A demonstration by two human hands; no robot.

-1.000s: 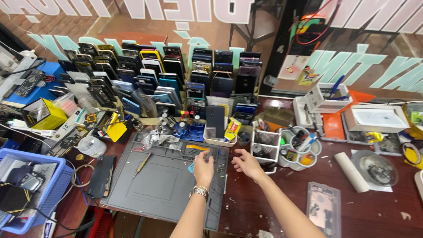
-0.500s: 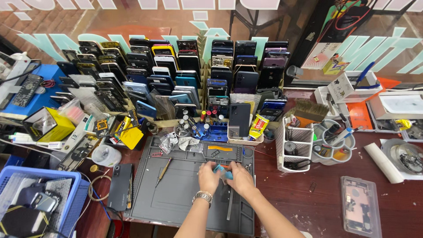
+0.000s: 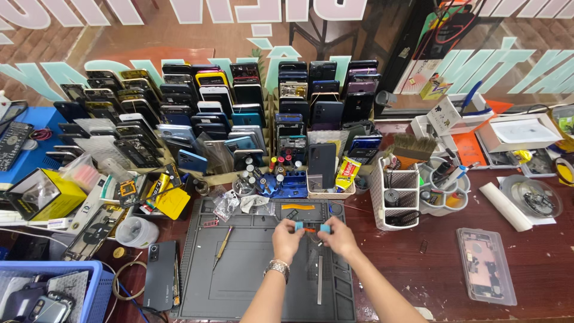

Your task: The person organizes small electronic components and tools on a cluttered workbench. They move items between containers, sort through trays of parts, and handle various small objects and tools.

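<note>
Both my hands meet over the upper middle of a grey work mat (image 3: 251, 281). Together they hold a small tool with blue ends and an orange middle (image 3: 311, 228). My left hand (image 3: 288, 239), with a metal watch on its wrist, grips the left blue end. My right hand (image 3: 338, 237) grips the right blue end. A thin metal strip (image 3: 320, 280) lies on the mat just below my hands. A screwdriver with a yellowish handle (image 3: 222, 247) lies on the mat to the left.
Racks of many upright phones (image 3: 215, 113) fill the back. A white mesh holder (image 3: 394, 194) and round tool cup (image 3: 443, 190) stand right of the mat. A dark phone (image 3: 160, 275), yellow box (image 3: 43, 194) and blue basket (image 3: 54, 293) are left; a clear-cased phone (image 3: 485, 265) lies right.
My hands have come together from apart and moved up the mat, now both gripping the blue and orange tool. The view has shifted so the mat sits more central.
</note>
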